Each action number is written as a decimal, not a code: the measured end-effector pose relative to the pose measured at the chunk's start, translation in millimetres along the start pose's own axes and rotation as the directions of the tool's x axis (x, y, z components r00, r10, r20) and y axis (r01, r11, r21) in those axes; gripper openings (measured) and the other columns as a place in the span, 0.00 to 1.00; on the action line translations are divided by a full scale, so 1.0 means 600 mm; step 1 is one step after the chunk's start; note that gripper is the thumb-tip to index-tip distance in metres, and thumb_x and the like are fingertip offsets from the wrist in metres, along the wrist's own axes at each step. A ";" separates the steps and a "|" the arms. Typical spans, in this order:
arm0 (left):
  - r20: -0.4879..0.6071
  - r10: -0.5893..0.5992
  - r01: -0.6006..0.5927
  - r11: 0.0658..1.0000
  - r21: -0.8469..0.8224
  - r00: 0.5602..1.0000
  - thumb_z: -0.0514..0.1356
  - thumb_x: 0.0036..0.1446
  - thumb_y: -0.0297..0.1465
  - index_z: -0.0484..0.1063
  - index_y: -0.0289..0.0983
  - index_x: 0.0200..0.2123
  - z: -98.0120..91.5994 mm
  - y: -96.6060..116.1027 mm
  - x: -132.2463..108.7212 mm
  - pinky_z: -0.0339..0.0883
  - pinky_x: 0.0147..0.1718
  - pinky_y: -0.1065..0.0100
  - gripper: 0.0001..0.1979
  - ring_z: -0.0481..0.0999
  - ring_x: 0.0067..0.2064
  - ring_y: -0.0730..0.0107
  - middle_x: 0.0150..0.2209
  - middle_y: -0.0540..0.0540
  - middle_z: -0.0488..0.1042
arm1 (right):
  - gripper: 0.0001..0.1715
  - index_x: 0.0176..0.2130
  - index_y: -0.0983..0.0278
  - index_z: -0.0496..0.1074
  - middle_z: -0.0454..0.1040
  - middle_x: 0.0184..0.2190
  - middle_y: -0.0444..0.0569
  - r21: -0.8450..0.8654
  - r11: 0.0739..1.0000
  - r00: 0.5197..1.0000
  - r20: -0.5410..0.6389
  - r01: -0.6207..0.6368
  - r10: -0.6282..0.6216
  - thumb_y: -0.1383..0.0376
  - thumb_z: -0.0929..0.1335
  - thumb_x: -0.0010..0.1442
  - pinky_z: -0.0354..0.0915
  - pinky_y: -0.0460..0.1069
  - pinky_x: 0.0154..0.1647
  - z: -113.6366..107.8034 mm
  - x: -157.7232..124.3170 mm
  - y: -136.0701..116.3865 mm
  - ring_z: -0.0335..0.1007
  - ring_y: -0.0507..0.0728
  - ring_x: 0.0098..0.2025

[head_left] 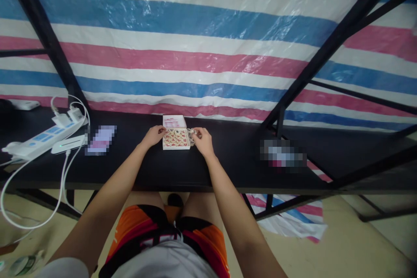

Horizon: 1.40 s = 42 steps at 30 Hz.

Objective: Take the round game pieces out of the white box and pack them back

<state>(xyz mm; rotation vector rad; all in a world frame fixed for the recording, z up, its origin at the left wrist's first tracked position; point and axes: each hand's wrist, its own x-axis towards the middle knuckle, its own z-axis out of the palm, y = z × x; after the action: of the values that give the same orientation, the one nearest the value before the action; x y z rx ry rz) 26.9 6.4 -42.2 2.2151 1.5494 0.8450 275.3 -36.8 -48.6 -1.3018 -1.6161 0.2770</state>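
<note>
A small open box (176,139) of round pale pieces with red and dark marks lies on the black tabletop (228,156), its lid (174,121) folded back behind it. My left hand (153,135) rests against the box's left side, fingers curled on its edge. My right hand (202,139) is at the box's right side, fingers pinched on a small pale piece at the rim; I cannot make it out clearly.
A white power strip (42,139) with plugs and white cables lies at the left. Beside it sit a white flat device (68,143) and a blurred-out patch (100,140); another blurred patch (282,153) is at the right. Black frame bars (325,47) cross before a striped tarp.
</note>
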 end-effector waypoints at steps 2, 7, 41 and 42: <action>0.005 -0.002 0.002 1.000 0.000 1.000 0.55 0.54 0.34 0.75 0.35 0.39 -0.002 0.002 -0.001 0.65 0.39 0.66 0.14 0.74 0.37 0.64 0.36 0.43 0.76 | 0.16 0.40 0.64 0.73 0.69 0.34 0.48 -0.029 1.000 1.000 -0.028 -0.013 0.012 0.62 0.64 0.53 0.63 0.50 0.42 -0.003 0.002 0.006 0.66 0.55 0.34; 0.008 -0.013 0.013 1.000 0.004 1.000 0.55 0.54 0.34 0.75 0.34 0.39 -0.004 0.002 -0.001 0.65 0.40 0.66 0.14 0.74 0.38 0.64 0.36 0.42 0.76 | 0.20 0.46 0.65 0.68 0.70 0.36 0.50 -0.181 0.976 0.974 -0.211 -0.123 0.083 0.62 0.63 0.54 0.61 0.52 0.46 -0.026 0.009 0.033 0.65 0.58 0.39; 0.012 0.001 -0.001 1.000 -0.009 1.000 0.55 0.55 0.35 0.75 0.35 0.39 -0.001 0.001 -0.001 0.65 0.39 0.67 0.14 0.73 0.37 0.64 0.36 0.43 0.76 | 0.11 0.39 0.59 0.74 0.76 0.37 0.49 -0.455 0.845 0.946 0.015 -0.281 0.323 0.66 0.64 0.57 0.63 0.51 0.40 -0.047 0.001 0.073 0.70 0.58 0.40; 0.011 0.002 -0.002 1.000 -0.010 1.000 0.55 0.55 0.35 0.75 0.35 0.39 -0.001 0.001 -0.001 0.65 0.39 0.67 0.14 0.73 0.37 0.64 0.36 0.42 0.76 | 0.11 0.39 0.59 0.74 0.75 0.37 0.49 -0.452 0.848 0.948 0.018 -0.276 0.318 0.66 0.64 0.57 0.63 0.51 0.40 -0.047 0.001 0.074 0.70 0.58 0.40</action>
<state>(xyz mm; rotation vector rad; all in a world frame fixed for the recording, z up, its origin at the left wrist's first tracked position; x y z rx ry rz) 26.8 5.8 -41.4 2.2113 1.5343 0.8374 324.3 -29.7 -65.4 -1.9267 -1.6060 0.1576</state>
